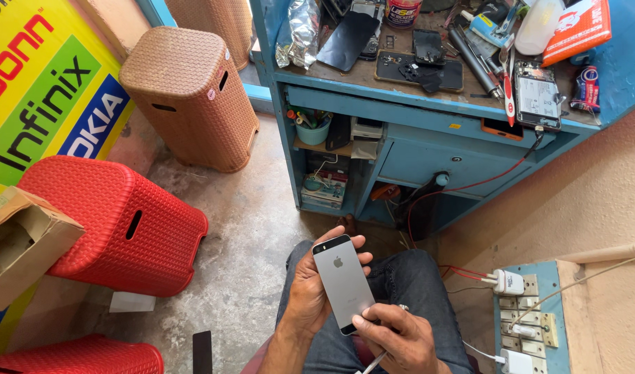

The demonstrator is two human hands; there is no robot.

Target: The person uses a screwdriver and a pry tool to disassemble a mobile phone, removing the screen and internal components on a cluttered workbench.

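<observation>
grey smartphone [343,280] lay back-up over the person's lap, cradled in the left hand [310,291], fingers curled round its edges. right hand [400,336] pinched its lower end, thumb on the casing, a white cable [374,362] beneath, below the blue worktop [428,111].

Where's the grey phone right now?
In the head view, the grey phone sits low and centre, back side up, held in the left hand over the person's lap, with the right hand touching its lower end.
</observation>
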